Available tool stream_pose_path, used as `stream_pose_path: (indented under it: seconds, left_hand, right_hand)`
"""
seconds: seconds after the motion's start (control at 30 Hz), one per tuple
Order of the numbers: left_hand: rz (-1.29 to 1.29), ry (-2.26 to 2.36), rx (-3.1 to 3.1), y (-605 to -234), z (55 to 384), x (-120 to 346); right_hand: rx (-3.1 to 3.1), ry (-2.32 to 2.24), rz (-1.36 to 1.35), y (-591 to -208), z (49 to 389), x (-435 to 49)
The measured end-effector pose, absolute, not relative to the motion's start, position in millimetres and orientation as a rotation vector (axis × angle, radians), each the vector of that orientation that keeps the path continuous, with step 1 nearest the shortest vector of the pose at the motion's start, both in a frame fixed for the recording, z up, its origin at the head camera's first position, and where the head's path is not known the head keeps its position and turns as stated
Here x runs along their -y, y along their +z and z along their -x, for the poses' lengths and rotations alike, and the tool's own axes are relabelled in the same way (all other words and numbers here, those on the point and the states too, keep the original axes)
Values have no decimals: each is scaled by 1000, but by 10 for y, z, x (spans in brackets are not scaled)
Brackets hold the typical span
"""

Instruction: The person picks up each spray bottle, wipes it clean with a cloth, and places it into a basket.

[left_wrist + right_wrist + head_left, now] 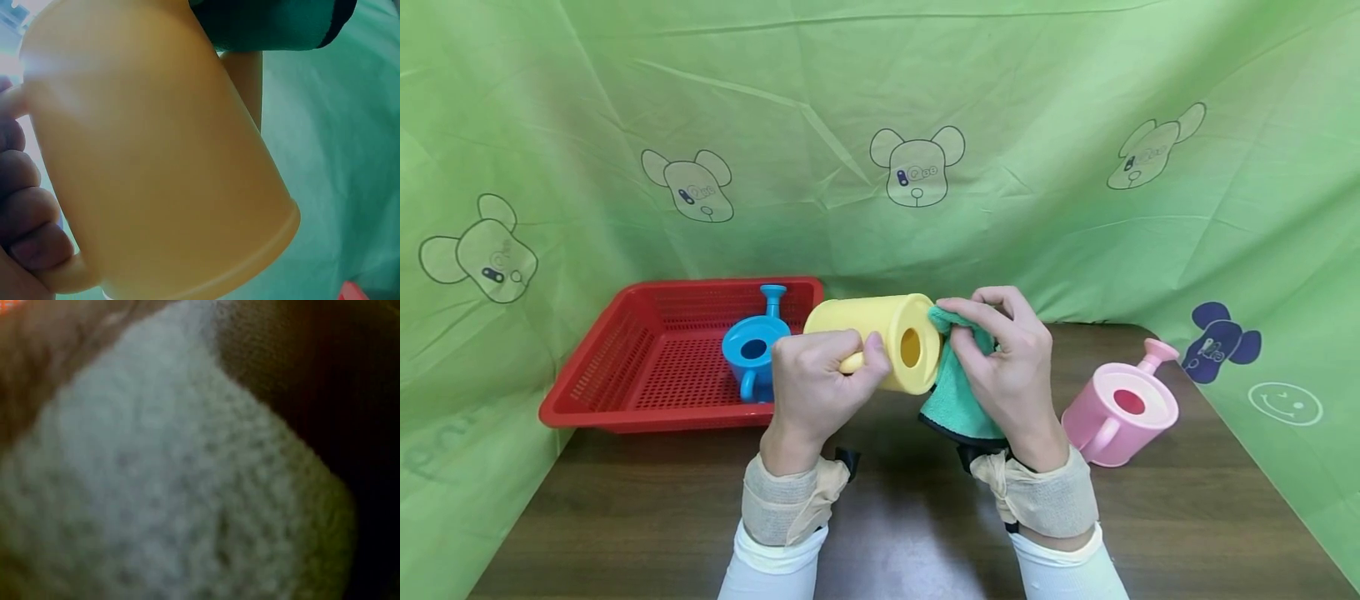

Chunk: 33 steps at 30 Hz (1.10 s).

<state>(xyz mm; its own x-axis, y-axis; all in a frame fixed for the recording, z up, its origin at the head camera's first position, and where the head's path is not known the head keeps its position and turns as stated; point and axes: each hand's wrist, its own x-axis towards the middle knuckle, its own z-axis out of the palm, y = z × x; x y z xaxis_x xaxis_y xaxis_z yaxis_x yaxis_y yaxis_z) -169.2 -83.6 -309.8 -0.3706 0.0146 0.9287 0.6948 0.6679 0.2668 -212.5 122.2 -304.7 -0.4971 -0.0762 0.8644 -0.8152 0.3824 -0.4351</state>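
Observation:
My left hand [816,379] grips the handle of a yellow watering can [857,315], which is held up and tilted sideways with its round top opening facing right. In the left wrist view the fingers [28,212] wrap round that handle beside the can's body [150,150]. My right hand [1003,367] pinches a green cloth [961,400] with a dark edge, its bunched upper part right at the can's top rim. The rest of the cloth hangs below the fingers. Blurred pale fabric [187,462] fills most of the right wrist view.
A red basket [602,350] stands on the left of the brown wooden table [895,517], with a blue watering can [752,346] inside its right end. At the right stands a pink watering can [1112,417]. A green curtain [820,100] surrounds the table behind and at the sides.

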Motion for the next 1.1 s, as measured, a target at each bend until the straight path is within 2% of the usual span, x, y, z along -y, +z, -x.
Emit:
stream_pose_path:
  seconds: [0.47, 1.1]
  left_hand:
    - [624, -702, 1885, -3093, 1680, 784]
    - [582, -599, 1963, -3112, 1708, 808]
  right_hand:
    - [1855, 1170, -701, -3052, 2101, -1194]
    - [1835, 1137, -824, -3032, 1996, -1085]
